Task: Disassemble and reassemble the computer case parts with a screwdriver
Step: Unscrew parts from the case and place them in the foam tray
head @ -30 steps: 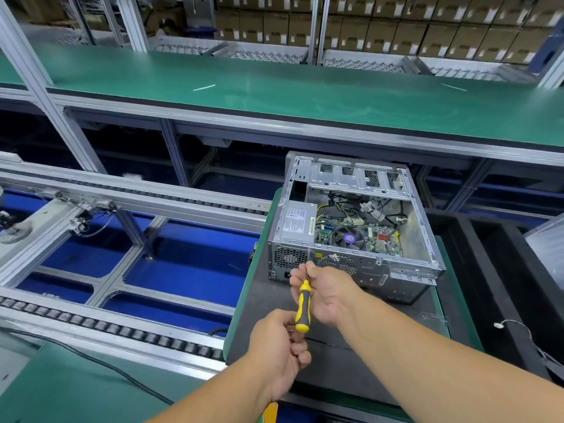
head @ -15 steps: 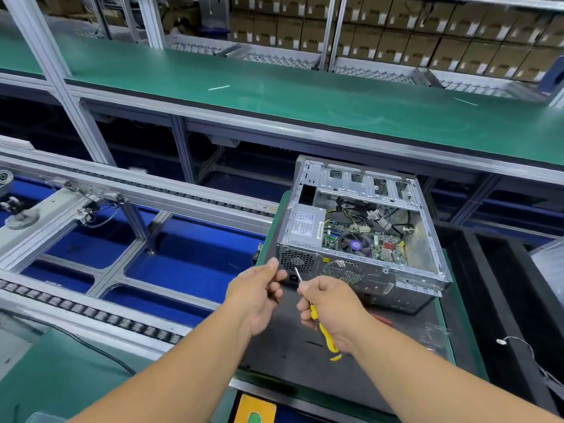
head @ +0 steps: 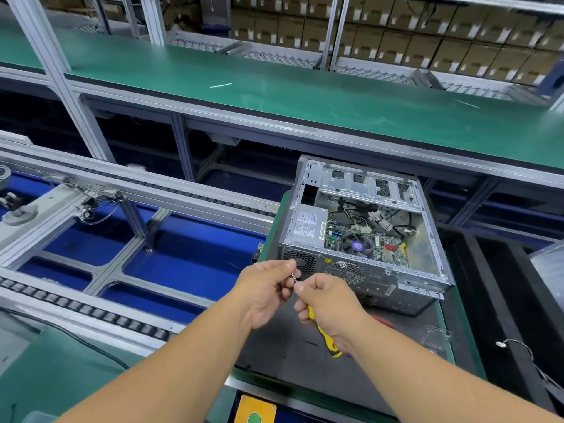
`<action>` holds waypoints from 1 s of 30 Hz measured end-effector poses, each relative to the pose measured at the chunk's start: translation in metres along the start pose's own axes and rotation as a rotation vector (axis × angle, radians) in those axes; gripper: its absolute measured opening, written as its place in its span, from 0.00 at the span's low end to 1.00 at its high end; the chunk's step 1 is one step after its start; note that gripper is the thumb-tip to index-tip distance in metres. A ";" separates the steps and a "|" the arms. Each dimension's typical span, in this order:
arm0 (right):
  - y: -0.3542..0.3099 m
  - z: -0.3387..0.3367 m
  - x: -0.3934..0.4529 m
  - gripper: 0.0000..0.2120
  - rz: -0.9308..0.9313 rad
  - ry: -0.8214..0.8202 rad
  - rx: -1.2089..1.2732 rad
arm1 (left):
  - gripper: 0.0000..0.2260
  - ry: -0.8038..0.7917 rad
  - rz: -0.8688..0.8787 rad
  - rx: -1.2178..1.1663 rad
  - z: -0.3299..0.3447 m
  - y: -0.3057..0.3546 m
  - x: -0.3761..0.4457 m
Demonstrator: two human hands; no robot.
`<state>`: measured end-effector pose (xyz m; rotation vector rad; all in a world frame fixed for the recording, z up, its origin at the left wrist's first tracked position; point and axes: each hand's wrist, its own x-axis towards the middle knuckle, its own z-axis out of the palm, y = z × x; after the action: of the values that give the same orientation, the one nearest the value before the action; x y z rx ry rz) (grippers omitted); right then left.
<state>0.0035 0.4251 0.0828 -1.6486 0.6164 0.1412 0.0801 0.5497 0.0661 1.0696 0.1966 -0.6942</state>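
Observation:
An open grey computer case (head: 360, 233) lies on its side on a dark mat (head: 293, 352), its power supply, fan and green board showing. In front of its rear panel, my right hand (head: 329, 303) grips a yellow-and-black screwdriver (head: 325, 334) with the handle pointing back toward me. The thin metal shaft (head: 294, 276) points up and left. My left hand (head: 265, 288) pinches the tip of that shaft between thumb and fingers. Whether a screw sits at the tip is hidden by the fingers.
A roller conveyor (head: 79, 309) with blue trays runs to the left. A long green bench (head: 305, 99) crosses behind the case. A clear plastic piece (head: 435, 337) lies on the mat's right edge, and a black foam tray (head: 503, 300) stands further right. Cardboard boxes (head: 427, 35) line the back.
The screwdriver was turned over from upright to tip-up with the handle toward me. My left hand left the handle's base and came up to pinch the tip. The view moved closer.

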 end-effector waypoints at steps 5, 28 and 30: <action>0.001 0.008 0.005 0.09 0.033 0.020 0.044 | 0.05 0.076 -0.018 0.054 -0.002 -0.003 0.008; -0.022 0.034 0.040 0.10 0.183 0.046 0.319 | 0.03 0.167 -0.140 0.248 0.000 0.024 0.063; -0.024 0.034 0.040 0.12 0.196 0.045 0.322 | 0.04 0.172 -0.155 0.276 -0.001 0.026 0.065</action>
<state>0.0573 0.4465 0.0803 -1.2824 0.7926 0.1392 0.1461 0.5300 0.0543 1.3905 0.3420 -0.7832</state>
